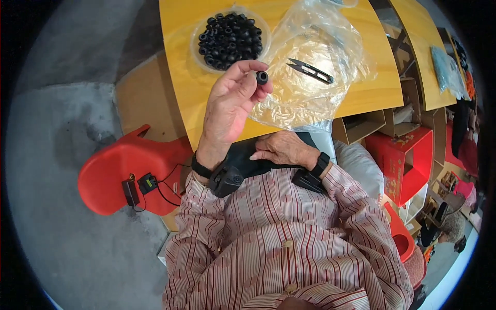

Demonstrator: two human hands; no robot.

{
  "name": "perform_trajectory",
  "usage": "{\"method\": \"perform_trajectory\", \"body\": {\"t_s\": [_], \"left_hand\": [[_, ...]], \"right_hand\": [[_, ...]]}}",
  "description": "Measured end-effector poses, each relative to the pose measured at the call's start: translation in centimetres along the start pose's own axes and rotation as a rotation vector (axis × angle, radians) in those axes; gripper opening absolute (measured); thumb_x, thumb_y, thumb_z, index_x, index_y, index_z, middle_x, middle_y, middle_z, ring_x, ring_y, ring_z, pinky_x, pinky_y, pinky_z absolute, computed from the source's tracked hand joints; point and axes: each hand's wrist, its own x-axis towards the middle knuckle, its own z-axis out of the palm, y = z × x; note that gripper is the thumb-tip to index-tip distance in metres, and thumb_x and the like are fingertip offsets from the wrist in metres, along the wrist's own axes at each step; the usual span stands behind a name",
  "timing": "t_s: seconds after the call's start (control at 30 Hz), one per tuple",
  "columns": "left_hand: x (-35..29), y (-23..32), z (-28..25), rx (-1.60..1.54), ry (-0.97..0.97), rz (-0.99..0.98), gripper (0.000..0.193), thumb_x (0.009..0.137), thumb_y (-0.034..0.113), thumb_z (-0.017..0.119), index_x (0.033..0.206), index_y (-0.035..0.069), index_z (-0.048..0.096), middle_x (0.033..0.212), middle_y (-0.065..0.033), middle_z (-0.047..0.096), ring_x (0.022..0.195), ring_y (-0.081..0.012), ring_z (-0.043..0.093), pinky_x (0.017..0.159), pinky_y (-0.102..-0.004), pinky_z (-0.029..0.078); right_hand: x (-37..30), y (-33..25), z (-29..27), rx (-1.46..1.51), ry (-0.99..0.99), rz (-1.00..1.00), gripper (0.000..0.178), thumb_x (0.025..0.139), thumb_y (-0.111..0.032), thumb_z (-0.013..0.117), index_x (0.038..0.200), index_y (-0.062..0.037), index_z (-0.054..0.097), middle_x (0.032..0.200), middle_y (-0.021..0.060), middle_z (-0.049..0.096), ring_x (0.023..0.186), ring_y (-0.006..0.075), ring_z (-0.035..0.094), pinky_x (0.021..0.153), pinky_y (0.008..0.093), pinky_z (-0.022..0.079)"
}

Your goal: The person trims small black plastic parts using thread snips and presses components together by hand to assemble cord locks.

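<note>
My left hand (231, 101) is raised over the front of the yellow table. Its thumb and fingers pinch a small black bead-like piece (262, 77) with a round hole facing up. Just beyond it stands a clear round tub (195, 47) filled with many of the same black pieces (230, 41). My right hand (287, 148) rests low in my lap, below the table's front edge, over dark cloth. Its thumb stands apart, the other fingers are loosely bent and partly hidden, and I see nothing held in it.
Black thread snips (311, 71) lie on a crumpled clear plastic bag (323, 106) on the yellow table (374, 95). A red chair (111, 175) at left carries small black devices with cables. Cardboard boxes (361, 127) and a red box (413, 168) stand at right. Farther right, another person sits.
</note>
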Motion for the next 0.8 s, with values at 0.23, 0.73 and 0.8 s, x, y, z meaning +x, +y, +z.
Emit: {"method": "perform_trajectory", "body": {"t_s": [0.23, 0.73, 0.8], "left_hand": [[0.0, -3.1, 0.3, -0.249, -0.044, -0.174, 0.026, 0.094, 0.012, 0.053, 0.116, -0.001, 0.051, 0.093, -0.0098, 0.059, 0.086, -0.0134, 0.054, 0.078, -0.0239, 0.043], [0.8, -7.2, -0.9, -0.356, -0.044, -0.232, 0.024, 0.095, 0.020, 0.052, 0.110, 0.001, 0.049, 0.095, -0.0127, 0.059, 0.089, -0.0182, 0.056, 0.080, -0.0271, 0.043], [0.7, -7.5, -1.1, -0.380, -0.068, -0.224, 0.024, 0.095, 0.019, 0.052, 0.110, 0.002, 0.049, 0.095, -0.0112, 0.059, 0.089, -0.0172, 0.056, 0.080, -0.0268, 0.043]], "right_hand": [[0.0, -0.4, -0.6, 0.054, -0.063, 0.071, 0.045, 0.089, -0.047, 0.051, 0.071, -0.0057, 0.058, 0.073, 0.0129, 0.059, 0.077, 0.0341, 0.060, 0.066, 0.0423, 0.046], [-0.2, -0.2, -0.6, 0.122, -0.076, 0.101, 0.043, 0.089, -0.045, 0.052, 0.075, -0.0049, 0.059, 0.075, 0.0133, 0.061, 0.078, 0.0346, 0.060, 0.066, 0.0426, 0.046], [-0.2, -0.2, -0.5, 0.133, -0.066, 0.107, 0.042, 0.088, -0.044, 0.052, 0.076, -0.0049, 0.058, 0.075, 0.0139, 0.061, 0.078, 0.0352, 0.060, 0.066, 0.0428, 0.046]]}}
